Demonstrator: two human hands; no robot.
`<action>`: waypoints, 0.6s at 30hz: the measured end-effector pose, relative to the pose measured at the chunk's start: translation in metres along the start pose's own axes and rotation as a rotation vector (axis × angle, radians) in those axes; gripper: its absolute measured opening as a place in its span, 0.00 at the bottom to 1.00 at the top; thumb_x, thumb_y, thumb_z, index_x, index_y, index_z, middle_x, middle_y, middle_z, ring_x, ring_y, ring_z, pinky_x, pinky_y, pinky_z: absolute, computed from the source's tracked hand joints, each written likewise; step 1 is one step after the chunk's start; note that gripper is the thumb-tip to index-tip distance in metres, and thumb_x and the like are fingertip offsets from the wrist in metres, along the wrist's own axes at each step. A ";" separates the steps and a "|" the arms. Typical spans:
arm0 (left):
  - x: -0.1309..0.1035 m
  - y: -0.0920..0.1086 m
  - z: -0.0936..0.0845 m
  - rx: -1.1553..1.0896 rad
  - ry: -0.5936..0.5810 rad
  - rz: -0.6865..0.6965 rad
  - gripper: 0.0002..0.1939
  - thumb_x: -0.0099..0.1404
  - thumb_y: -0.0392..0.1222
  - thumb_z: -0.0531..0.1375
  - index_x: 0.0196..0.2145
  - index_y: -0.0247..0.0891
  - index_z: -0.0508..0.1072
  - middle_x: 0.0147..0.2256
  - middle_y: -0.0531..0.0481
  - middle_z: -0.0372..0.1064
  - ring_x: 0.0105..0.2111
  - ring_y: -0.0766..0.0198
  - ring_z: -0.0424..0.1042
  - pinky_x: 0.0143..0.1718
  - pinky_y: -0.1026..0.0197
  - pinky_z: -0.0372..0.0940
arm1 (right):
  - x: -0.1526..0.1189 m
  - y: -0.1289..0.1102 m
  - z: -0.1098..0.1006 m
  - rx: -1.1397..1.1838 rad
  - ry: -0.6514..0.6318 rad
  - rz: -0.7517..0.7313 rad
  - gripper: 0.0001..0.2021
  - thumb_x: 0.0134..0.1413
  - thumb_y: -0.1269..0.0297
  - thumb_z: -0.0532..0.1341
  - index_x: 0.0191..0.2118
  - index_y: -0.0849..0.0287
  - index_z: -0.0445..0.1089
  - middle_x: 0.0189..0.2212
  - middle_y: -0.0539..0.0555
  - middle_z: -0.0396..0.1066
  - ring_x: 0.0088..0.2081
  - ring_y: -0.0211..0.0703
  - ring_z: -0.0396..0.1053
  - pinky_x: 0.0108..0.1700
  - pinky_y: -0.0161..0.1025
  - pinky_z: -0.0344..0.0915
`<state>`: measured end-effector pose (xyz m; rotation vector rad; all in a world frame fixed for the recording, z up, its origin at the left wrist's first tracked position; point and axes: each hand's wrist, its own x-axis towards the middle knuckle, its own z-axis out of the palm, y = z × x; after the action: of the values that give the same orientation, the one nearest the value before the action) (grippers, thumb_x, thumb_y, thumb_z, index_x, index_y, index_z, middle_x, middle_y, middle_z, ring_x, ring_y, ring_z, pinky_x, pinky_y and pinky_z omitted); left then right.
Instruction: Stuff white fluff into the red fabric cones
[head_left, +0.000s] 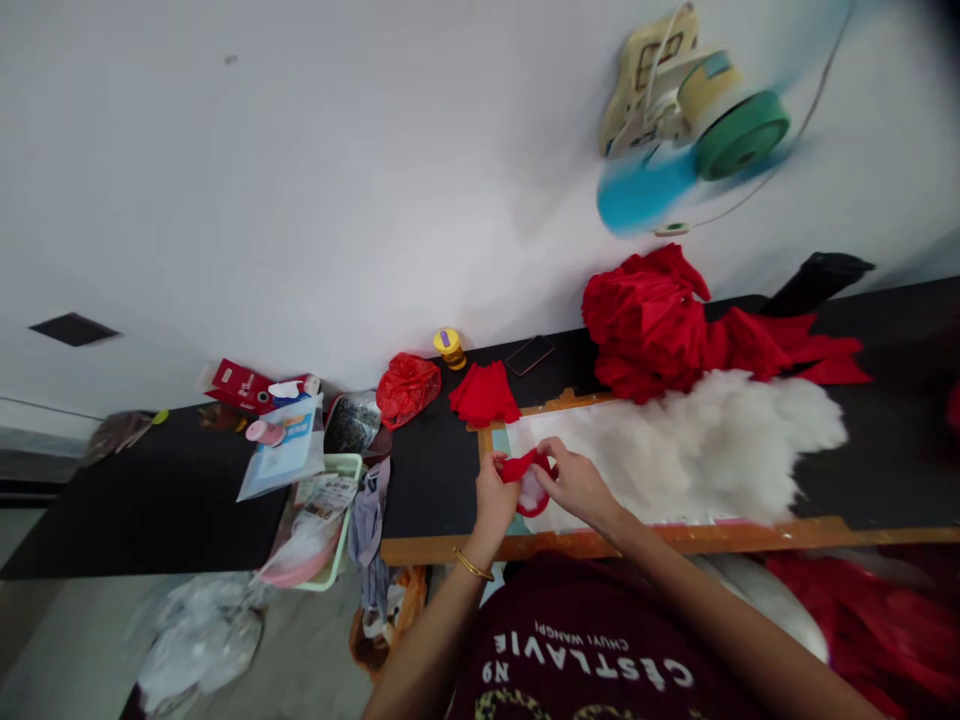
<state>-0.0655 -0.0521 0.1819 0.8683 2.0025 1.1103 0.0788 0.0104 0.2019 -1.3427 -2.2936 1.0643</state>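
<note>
Both hands grip a small red fabric piece with white stuffing showing inside its opening. My left hand, with a gold bangle at the wrist, pinches the left side. My right hand has its fingers closed on the right edge. They are held over the near edge of the table, above a white sheet. To the right lies a large heap of white fluffy stuffing. A fanned stack of red fabric pieces rests just beyond my left hand.
A big pile of red fabric is at the back right. A phone, a yellow-lidded jar and a red plastic bag line the back. A fan hangs on the wall. A green basket stands left.
</note>
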 end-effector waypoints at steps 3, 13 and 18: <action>-0.003 0.005 0.003 -0.016 -0.033 0.046 0.20 0.51 0.28 0.62 0.43 0.38 0.67 0.33 0.51 0.71 0.33 0.63 0.72 0.36 0.63 0.64 | 0.001 0.000 -0.001 0.036 0.009 0.016 0.17 0.54 0.65 0.61 0.50 0.57 0.61 0.42 0.55 0.75 0.37 0.45 0.74 0.37 0.35 0.61; -0.009 0.016 -0.002 0.151 -0.175 0.089 0.17 0.52 0.28 0.59 0.41 0.38 0.70 0.31 0.52 0.71 0.31 0.63 0.70 0.35 0.62 0.62 | 0.010 0.005 -0.001 -0.157 -0.003 -0.030 0.10 0.53 0.77 0.56 0.40 0.59 0.69 0.39 0.56 0.74 0.36 0.43 0.71 0.36 0.34 0.58; -0.004 0.017 -0.003 0.169 -0.184 0.214 0.13 0.54 0.32 0.60 0.39 0.39 0.70 0.34 0.51 0.71 0.35 0.61 0.70 0.40 0.61 0.62 | 0.015 0.006 -0.005 0.174 -0.009 -0.146 0.08 0.53 0.72 0.57 0.39 0.57 0.69 0.34 0.51 0.73 0.35 0.40 0.70 0.39 0.35 0.63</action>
<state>-0.0621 -0.0490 0.1994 1.2512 1.9029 0.9450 0.0773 0.0266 0.1989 -1.0896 -2.2088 1.1914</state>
